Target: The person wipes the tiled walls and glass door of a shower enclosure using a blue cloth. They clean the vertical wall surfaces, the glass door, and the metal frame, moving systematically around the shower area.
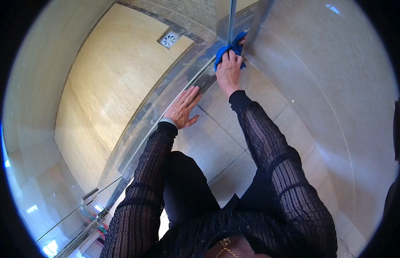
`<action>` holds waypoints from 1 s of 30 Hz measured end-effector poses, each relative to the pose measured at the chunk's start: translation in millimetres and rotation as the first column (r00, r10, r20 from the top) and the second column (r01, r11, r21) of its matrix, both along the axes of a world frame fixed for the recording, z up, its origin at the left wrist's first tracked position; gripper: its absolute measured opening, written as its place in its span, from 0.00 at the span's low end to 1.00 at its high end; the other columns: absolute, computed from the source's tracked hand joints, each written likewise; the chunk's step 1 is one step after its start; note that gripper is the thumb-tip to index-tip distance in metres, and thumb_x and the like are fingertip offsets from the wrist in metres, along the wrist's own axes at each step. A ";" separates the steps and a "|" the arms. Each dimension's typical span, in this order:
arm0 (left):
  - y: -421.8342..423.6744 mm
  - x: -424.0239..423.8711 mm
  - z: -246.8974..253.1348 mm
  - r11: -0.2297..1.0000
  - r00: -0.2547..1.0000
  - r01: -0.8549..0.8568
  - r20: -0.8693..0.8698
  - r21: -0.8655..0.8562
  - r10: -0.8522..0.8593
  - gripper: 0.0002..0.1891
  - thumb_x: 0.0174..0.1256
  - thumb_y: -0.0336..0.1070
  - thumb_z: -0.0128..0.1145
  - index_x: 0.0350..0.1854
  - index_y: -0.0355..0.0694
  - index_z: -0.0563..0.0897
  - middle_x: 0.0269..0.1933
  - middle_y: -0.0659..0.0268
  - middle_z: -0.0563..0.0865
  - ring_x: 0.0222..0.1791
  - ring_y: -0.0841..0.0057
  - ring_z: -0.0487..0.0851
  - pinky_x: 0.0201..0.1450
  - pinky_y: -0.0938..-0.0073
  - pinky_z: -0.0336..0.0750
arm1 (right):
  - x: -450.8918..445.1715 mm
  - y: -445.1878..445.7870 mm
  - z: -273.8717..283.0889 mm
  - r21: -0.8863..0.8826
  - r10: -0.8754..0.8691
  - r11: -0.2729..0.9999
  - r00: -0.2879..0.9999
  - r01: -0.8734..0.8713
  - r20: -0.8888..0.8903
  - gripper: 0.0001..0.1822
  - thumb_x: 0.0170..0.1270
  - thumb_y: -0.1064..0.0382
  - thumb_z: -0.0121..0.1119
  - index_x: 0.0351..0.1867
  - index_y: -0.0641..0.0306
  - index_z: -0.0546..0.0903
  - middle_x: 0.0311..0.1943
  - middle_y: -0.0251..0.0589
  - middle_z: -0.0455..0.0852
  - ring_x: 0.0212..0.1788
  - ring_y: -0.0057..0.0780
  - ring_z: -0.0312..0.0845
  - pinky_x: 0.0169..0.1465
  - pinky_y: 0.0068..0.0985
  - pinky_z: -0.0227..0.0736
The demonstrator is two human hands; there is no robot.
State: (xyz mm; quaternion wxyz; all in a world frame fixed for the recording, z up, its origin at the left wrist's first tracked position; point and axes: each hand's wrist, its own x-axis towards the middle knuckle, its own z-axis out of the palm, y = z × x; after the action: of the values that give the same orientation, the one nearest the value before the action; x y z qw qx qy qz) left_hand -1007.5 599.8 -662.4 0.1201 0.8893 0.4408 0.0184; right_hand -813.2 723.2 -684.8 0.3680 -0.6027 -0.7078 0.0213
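Note:
My right hand point(229, 71) presses a bunched blue cloth point(223, 53) into the corner where the shower's glass meets the wall-side metal frame point(258, 27). The cloth lies against the dark stone sill point(210, 77) at the foot of the glass. Beyond it a bit of finger shows, and I cannot tell whether it is a reflection. My left hand point(183, 108) rests flat beside the bottom edge of the glass panel point(138, 127), nearer to me. Its fingers are stretched out, the thumb stands apart, and it holds nothing.
Behind the glass lies a ribbed beige shower floor point(122, 64) with a square metal drain point(169, 40). Grey tiles point(219, 129) cover the floor between my knees. A tiled wall point(319, 74) rises close on the right. Metal glass-door fittings point(90, 194) sit at lower left.

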 end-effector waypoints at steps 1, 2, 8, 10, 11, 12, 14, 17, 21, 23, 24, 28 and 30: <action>-0.2 -0.1 0.6 1.000 1.000 -0.003 0.002 -0.003 0.003 0.42 0.55 0.51 0.59 0.72 0.40 0.60 0.76 0.54 0.51 0.76 0.62 0.49 0.76 0.63 0.47 | -0.9 -4.3 0.2 -0.028 0.030 0.999 0.999 -0.031 -0.026 0.12 0.55 0.70 0.57 0.42 0.63 0.74 0.46 0.48 0.73 0.48 0.50 0.66 0.55 0.40 0.63; -0.5 0.2 1.2 1.000 1.000 -0.006 0.004 -0.004 0.006 0.42 0.55 0.51 0.59 0.72 0.40 0.60 0.76 0.54 0.51 0.76 0.62 0.50 0.76 0.63 0.47 | -1.7 -11.9 0.2 -0.056 0.059 0.997 0.997 -0.062 -0.052 0.12 0.55 0.70 0.57 0.42 0.63 0.74 0.45 0.48 0.72 0.47 0.50 0.66 0.55 0.40 0.63; 0.6 0.7 0.0 1.000 1.000 0.003 -0.003 0.005 -0.003 0.42 0.54 0.51 0.60 0.71 0.39 0.60 0.75 0.53 0.52 0.76 0.61 0.50 0.76 0.63 0.48 | -12.8 -43.7 -22.4 -0.185 -0.133 0.983 0.714 0.005 -0.687 0.12 0.61 0.67 0.51 0.45 0.67 0.73 0.43 0.55 0.73 0.50 0.52 0.69 0.57 0.43 0.63; -0.3 1.4 0.2 1.000 1.000 0.002 -0.007 0.011 -0.002 0.43 0.54 0.51 0.60 0.71 0.39 0.60 0.75 0.53 0.52 0.76 0.62 0.50 0.76 0.63 0.48 | 5.6 -18.0 -21.9 -0.206 -0.337 0.938 0.595 0.279 -0.730 0.12 0.64 0.65 0.50 0.45 0.70 0.73 0.43 0.57 0.75 0.49 0.51 0.71 0.56 0.42 0.64; -0.2 1.2 0.0 1.000 1.000 0.000 -0.010 0.014 0.000 0.43 0.54 0.51 0.60 0.71 0.39 0.60 0.75 0.53 0.52 0.76 0.62 0.50 0.76 0.64 0.48 | 17.9 -4.2 -10.6 -0.133 -0.281 0.949 0.574 0.286 -0.769 0.11 0.64 0.64 0.50 0.44 0.70 0.73 0.43 0.57 0.75 0.49 0.51 0.71 0.55 0.42 0.64; -1.9 0.0 -0.1 1.000 1.000 -0.007 -0.014 0.016 0.007 0.43 0.54 0.51 0.60 0.72 0.39 0.60 0.75 0.54 0.52 0.76 0.62 0.50 0.76 0.64 0.48 | 28.8 8.3 9.4 -0.057 -0.216 0.956 0.556 0.289 -0.803 0.11 0.65 0.63 0.50 0.43 0.70 0.72 0.42 0.56 0.75 0.48 0.51 0.71 0.54 0.41 0.63; -3.6 -0.9 1.3 1.000 1.000 -0.014 -0.022 0.020 0.014 0.43 0.54 0.51 0.60 0.72 0.39 0.60 0.75 0.54 0.51 0.76 0.62 0.50 0.76 0.64 0.48 | 41.8 28.4 50.7 0.043 -0.144 0.968 0.691 0.247 -0.708 0.13 0.67 0.59 0.49 0.40 0.70 0.71 0.40 0.55 0.73 0.48 0.50 0.68 0.55 0.41 0.61; -2.4 0.7 1.1 1.000 1.000 -0.017 -0.022 -0.001 0.017 0.42 0.54 0.51 0.60 0.72 0.40 0.60 0.76 0.54 0.51 0.76 0.62 0.50 0.76 0.64 0.48 | 36.4 37.8 53.5 0.051 -0.174 0.957 0.709 0.284 -0.683 0.16 0.68 0.55 0.48 0.42 0.70 0.71 0.43 0.56 0.72 0.51 0.50 0.66 0.57 0.41 0.59; -2.7 0.2 0.5 1.000 1.000 -0.005 -0.002 0.004 0.005 0.42 0.55 0.51 0.60 0.72 0.40 0.60 0.76 0.54 0.51 0.76 0.62 0.50 0.76 0.64 0.48 | 12.0 32.5 -17.4 -0.229 -0.341 0.934 0.492 0.274 -0.801 0.21 0.68 0.52 0.48 0.49 0.71 0.71 0.50 0.58 0.70 0.57 0.51 0.63 0.61 0.40 0.57; 0.8 1.5 3.7 1.000 1.000 0.007 0.004 0.007 -0.007 0.42 0.55 0.51 0.60 0.72 0.40 0.60 0.76 0.55 0.51 0.76 0.63 0.50 0.77 0.65 0.48 | 16.3 18.9 -68.5 -0.327 -0.360 0.932 0.521 0.158 -0.774 0.21 0.68 0.55 0.47 0.53 0.71 0.71 0.53 0.57 0.71 0.58 0.50 0.64 0.62 0.38 0.57; 2.6 -0.2 2.8 1.000 1.000 0.007 -0.005 0.007 -0.007 0.42 0.55 0.51 0.60 0.72 0.40 0.60 0.76 0.55 0.51 0.76 0.63 0.50 0.77 0.65 0.48 | 19.2 16.7 -86.1 -0.373 -0.363 0.923 0.536 0.095 -0.762 0.21 0.67 0.57 0.47 0.54 0.71 0.70 0.54 0.56 0.71 0.59 0.50 0.64 0.63 0.37 0.57; -4.6 -2.4 -3.2 1.000 1.000 -0.014 -0.024 0.000 0.014 0.42 0.55 0.51 0.60 0.72 0.40 0.60 0.76 0.54 0.51 0.76 0.63 0.50 0.76 0.65 0.48 | 36.1 15.1 -61.0 -0.557 -0.489 0.830 0.493 0.010 -0.720 0.17 0.62 0.64 0.45 0.50 0.69 0.76 0.49 0.54 0.80 0.52 0.47 0.74 0.58 0.35 0.65; -4.5 -4.4 -2.3 1.000 1.000 -0.020 -0.017 0.015 0.020 0.42 0.55 0.51 0.60 0.72 0.39 0.60 0.76 0.54 0.51 0.76 0.63 0.50 0.76 0.65 0.48 | 45.3 25.5 -20.8 -0.552 -0.511 0.826 0.566 0.115 -0.647 0.17 0.62 0.62 0.48 0.49 0.68 0.76 0.49 0.54 0.80 0.52 0.47 0.75 0.57 0.34 0.67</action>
State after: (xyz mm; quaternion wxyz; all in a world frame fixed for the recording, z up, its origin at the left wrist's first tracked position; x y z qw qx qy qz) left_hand -1011.9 595.3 -664.7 0.1093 0.8860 0.4504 0.0151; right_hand -767.9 748.7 -705.6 0.4819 -0.7206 -0.3315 0.3723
